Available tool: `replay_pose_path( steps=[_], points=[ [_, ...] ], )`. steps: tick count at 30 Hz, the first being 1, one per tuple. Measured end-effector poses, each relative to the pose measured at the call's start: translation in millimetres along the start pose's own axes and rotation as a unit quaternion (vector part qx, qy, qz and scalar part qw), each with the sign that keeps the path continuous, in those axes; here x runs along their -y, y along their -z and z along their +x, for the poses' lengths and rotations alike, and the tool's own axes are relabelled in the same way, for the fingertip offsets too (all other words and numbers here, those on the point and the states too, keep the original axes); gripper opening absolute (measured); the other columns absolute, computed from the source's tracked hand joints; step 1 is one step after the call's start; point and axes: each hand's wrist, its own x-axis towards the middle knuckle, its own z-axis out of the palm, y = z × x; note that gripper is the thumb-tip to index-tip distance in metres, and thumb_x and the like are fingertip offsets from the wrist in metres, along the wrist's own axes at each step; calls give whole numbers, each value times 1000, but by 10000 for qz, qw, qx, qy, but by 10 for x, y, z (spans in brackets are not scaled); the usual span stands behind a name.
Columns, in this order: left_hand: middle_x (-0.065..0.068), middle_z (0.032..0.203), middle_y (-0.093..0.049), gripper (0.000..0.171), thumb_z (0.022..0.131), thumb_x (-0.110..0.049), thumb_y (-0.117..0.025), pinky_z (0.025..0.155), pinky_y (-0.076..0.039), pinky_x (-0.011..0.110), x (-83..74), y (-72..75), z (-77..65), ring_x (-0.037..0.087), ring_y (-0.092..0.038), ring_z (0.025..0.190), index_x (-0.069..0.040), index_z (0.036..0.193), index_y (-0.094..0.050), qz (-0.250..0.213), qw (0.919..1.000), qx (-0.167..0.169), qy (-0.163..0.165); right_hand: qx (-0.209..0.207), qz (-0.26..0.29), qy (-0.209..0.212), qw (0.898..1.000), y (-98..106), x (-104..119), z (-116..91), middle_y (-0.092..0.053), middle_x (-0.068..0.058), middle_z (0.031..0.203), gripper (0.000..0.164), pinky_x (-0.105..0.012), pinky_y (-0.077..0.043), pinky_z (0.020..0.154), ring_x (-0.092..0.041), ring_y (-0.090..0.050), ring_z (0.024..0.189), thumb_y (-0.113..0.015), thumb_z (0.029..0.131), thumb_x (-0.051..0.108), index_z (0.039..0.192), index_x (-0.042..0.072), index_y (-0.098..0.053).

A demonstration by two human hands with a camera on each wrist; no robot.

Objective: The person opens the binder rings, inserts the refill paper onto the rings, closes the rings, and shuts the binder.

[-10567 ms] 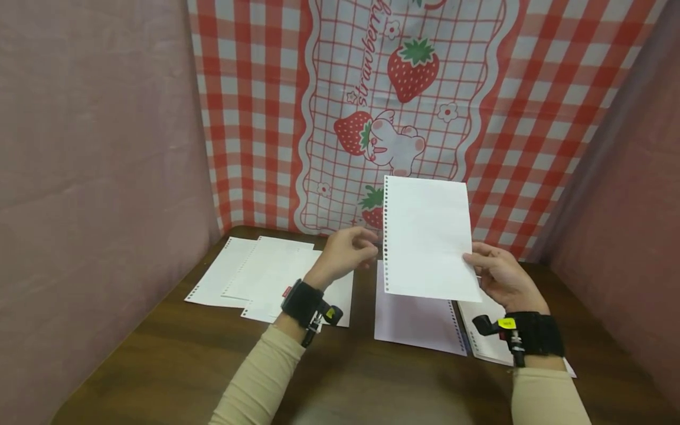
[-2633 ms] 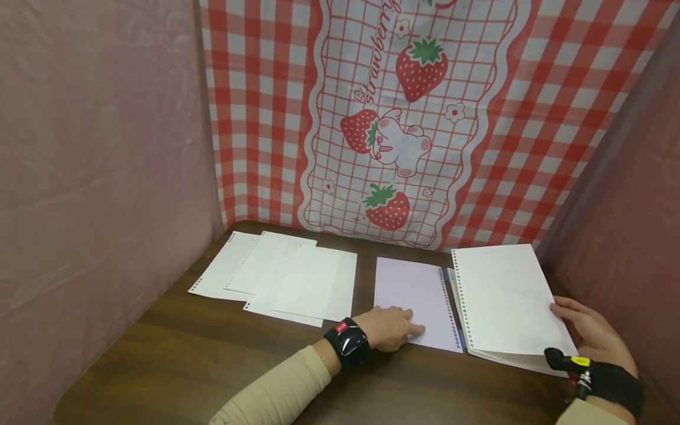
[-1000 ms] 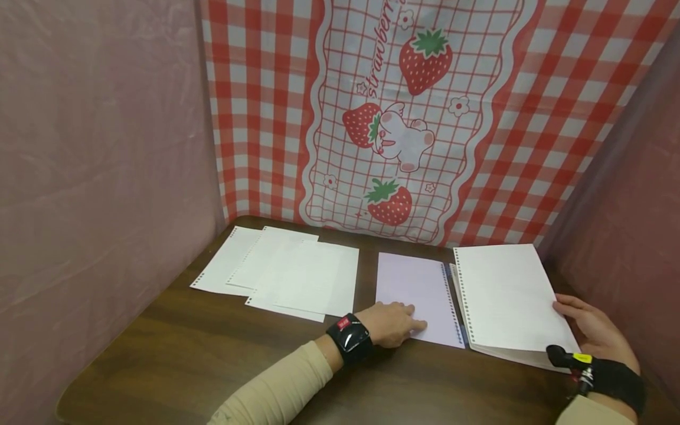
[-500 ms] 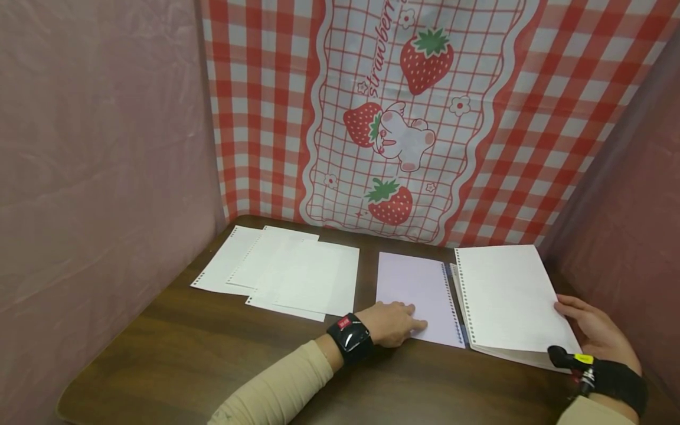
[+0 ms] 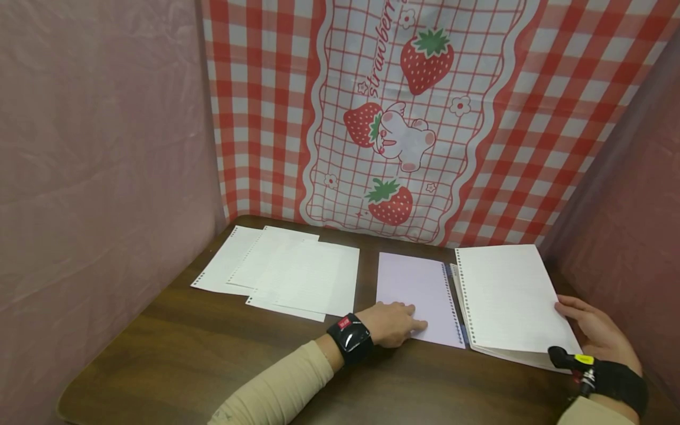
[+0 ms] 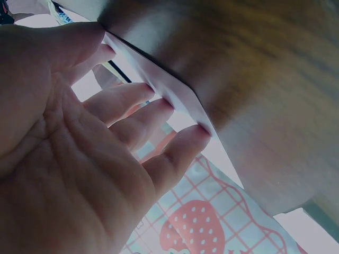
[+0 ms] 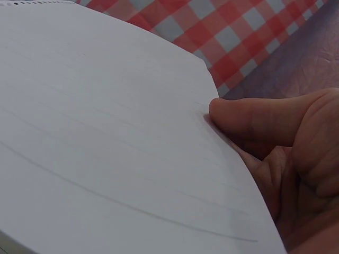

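A loose-leaf binder lies open on the table, its pale purple cover [image 5: 411, 283] on the left and a ring spine [image 5: 452, 304] beside it. My left hand [image 5: 390, 324] rests its fingertips on the cover's lower part. In the left wrist view the fingertips of that hand [image 6: 106, 143] touch the cover's surface. A white sheet of loose-leaf paper [image 5: 510, 301] with punched holes lies over the pages on the right. My right hand [image 5: 605, 333] pinches its right edge, thumb on top. The right wrist view shows the sheet [image 7: 122, 116] slightly bowed; the fingers underneath are partly hidden.
Several white punched sheets [image 5: 313, 277] overlap at the left on the brown wooden table [image 5: 175, 354]. A red-and-white checked strawberry cloth [image 5: 265, 118] hangs behind. Pinkish curtains [image 5: 106, 177] stand on both sides.
The sheet, held up in the air by my right hand earlier, came down onto the binder's right side. My left hand moved onto the purple cover. Over the last second almost nothing moves.
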Motion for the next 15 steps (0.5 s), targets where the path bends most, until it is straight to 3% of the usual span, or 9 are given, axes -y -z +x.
replay_pose_path(
  steps=[2,5,9,15],
  points=[
    [-3,119,-62,35,103,-29,-57,74,-56,27,-2,-5,3,10,-58,97,-39,137,-56,31,10000,-4,-4,-55,-160,4,9999,-20,-1,10,-44,-3,136,53,-47,-45,110,-28,-41,125,-61,96,54,143,45,-38],
    [-4,119,-62,35,103,-29,-57,74,-56,27,-3,-6,7,10,-58,97,-39,136,-56,33,10000,10,20,-91,-229,-10,9997,-54,4,17,-20,-20,157,74,-61,-22,123,-41,-22,139,-57,98,54,159,35,-19],
    [-4,120,-62,35,103,-29,-57,74,-56,28,-3,-10,13,10,-58,98,-40,136,-56,22,10000,30,38,-120,-206,-31,9997,-82,0,22,-1,-20,166,78,-64,-15,124,-44,-12,145,-55,99,53,162,31,-15],
    [-4,121,-62,35,103,-29,-57,75,-56,27,2,-11,15,10,-58,99,-40,136,-56,7,10000,17,34,-141,-298,-41,9994,-88,-12,25,13,-16,169,87,-68,-11,123,-46,-3,149,-51,102,53,165,20,-1]
  ],
)
